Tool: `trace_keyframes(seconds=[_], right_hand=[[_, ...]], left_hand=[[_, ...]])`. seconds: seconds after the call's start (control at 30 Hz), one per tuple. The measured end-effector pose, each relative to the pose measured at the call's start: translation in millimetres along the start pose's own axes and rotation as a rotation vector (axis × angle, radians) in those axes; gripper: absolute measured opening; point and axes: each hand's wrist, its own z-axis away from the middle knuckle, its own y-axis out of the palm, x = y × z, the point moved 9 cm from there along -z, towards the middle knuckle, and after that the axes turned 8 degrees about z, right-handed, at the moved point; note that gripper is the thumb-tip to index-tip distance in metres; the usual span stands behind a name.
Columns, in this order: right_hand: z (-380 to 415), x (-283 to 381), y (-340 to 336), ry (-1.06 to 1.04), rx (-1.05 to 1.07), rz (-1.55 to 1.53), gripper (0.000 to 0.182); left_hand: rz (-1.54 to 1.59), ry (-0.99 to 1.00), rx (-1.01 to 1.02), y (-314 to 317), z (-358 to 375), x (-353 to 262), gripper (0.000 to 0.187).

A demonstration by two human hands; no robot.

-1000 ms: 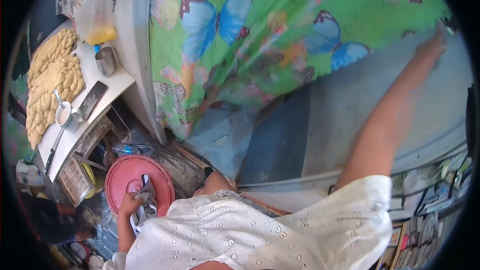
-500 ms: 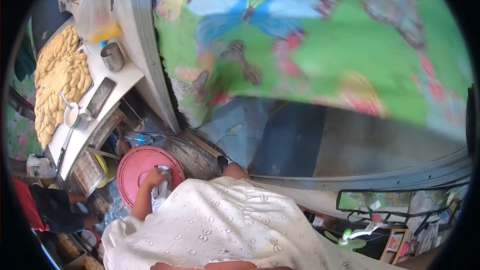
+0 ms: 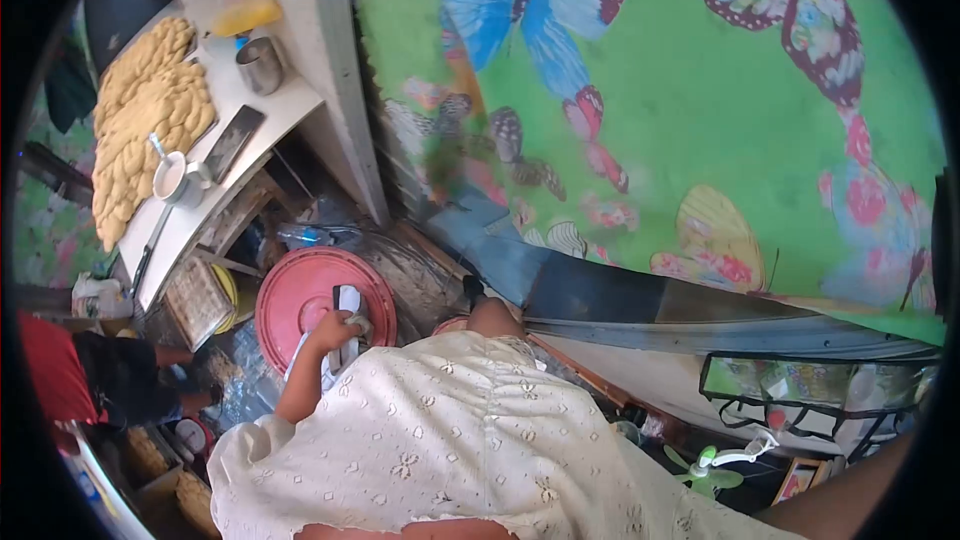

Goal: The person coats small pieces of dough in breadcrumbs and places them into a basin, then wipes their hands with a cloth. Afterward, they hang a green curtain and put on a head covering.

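My left hand [image 3: 335,328] is closed around a white and dark cloth [image 3: 346,301] just above a round red lid [image 3: 298,292] on the floor below me. Of my right arm only the forearm [image 3: 850,502] shows at the bottom right edge; its hand is out of frame. A green curtain with large butterflies [image 3: 700,100] hangs across the doorway and fills the upper right. My white embroidered dress [image 3: 450,440] covers the lower middle of the view.
A white table [image 3: 285,110] at upper left holds braided dough [image 3: 140,120], a metal cup [image 3: 262,65], a phone [image 3: 233,142] and a white mug [image 3: 172,178]. Another person in red and black [image 3: 95,380] crouches at the left. A small fan [image 3: 712,462] lies at lower right.
My right arm, raised to the curtain's far edge a second ago, has dropped out of view. The curtain now covers far more of the doorway. My left hand with the cloth shifted slightly right.
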Motion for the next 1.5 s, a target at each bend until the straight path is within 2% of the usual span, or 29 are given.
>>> trace_keyframes(seconds=[0.2,0.33,0.4,0.47,0.53,0.6,0.63,0.67,0.7,0.77,0.8,0.87,0.9,0.93,0.97,1.0,1.03,1.07,1.13,1.2,1.27,1.3,1.33,1.37,1.4,1.47,1.5], right_hand=[[12,-19,-59,0.023,-0.085,-0.072,0.032],[32,-32,-123,0.034,-0.154,-0.189,0.032],[50,-41,-154,0.044,-0.154,-0.285,0.032],[80,-56,-169,0.074,-0.086,-0.399,0.032],[126,-79,-148,0.145,0.041,-0.56,0.032],[228,-37,-75,0.326,0.016,-0.831,0.012],[259,-23,-40,0.125,0.195,-0.737,0.015],[290,-56,-14,0.362,0.241,-0.383,0.019],[324,-62,4,0.446,0.201,-0.539,0.019],[378,-50,12,0.466,0.155,-0.727,0.031],[404,-75,23,0.465,0.105,-0.726,0.032],[449,-78,19,0.732,0.055,-0.782,0.031],[462,-92,24,0.731,0.045,-0.806,0.027],[475,-104,18,0.743,0.018,-0.778,0.027],[476,-109,-12,0.579,-0.183,-0.512,0.026],[482,-102,-41,0.413,-0.361,-0.242,0.026],[486,-98,-56,0.425,-0.459,-0.145,0.031],[490,-104,-56,0.431,-0.466,-0.128,0.031],[495,-112,-55,0.482,-0.448,0.41,0.035],[498,-123,-42,0.434,-0.529,0.314,0.037],[508,-119,-42,0.296,-0.711,0.488,0.026],[510,-129,-38,0.316,-0.71,0.502,0.026],[512,-126,-37,0.239,-0.786,0.501,0.024],[516,-121,-36,0.161,-0.857,0.495,0.023],[519,-123,-34,0.182,-0.845,0.5,0.023],[507,-105,-26,-0.014,-0.794,0.587,0.021],[510,-112,-26,0.038,-0.805,0.519,0.02]], left_hand=[[0.02,-0.024,-0.1,-47,12,-7,0.032],[-0.058,0.086,-0.129,-52,5,-6,0.033],[0.105,0.17,-0.147,-49,10,-12,0.033],[0.133,0.121,-0.107,-44,18,-15,0.034],[0.161,0.076,-0.055,-38,18,-5,0.035],[0.126,0.202,-0.011,-33,21,7,0.038],[0.12,0.207,0.008,-31,27,6,0.038],[0.101,0.155,0.029,-29,38,5,0.037],[0.079,0.108,0.046,-29,46,5,0.037],[0.062,0.097,0.039,-30,58,11,0.037],[0.048,0.111,0.034,-30,59,25,0.036],[0.003,0.149,0.088,-23,53,37,0.036],[0.008,0.127,0.107,-21,49,40,0.036],[0.019,0.099,0.116,-19,45,39,0.035],[0.041,0.052,0.098,-12,53,7,0.032],[0.027,0.056,0.12,-6,43,3,0.032],[-0.056,0.157,0.152,2,31,-7,0.033],[-0.139,0.253,0.182,10,24,-17,0.035],[-0.194,0.288,0.215,20,8,-34,0.035],[-0.368,0.276,0.314,37,-16,-31,0.035],[-0.441,0.282,0.34,41,-34,-30,0.035],[-0.481,0.254,0.376,40,-42,-27,0.034],[-0.52,0.228,0.409,40,-49,-25,0.033],[-0.511,0.293,0.42,41,-52,-31,0.033],[-0.53,0.279,0.424,35,-54,-25,0.033],[-0.501,0.28,0.449,38,-64,-12,0.032],[-0.492,0.356,0.453,37,-65,-7,0.032]])
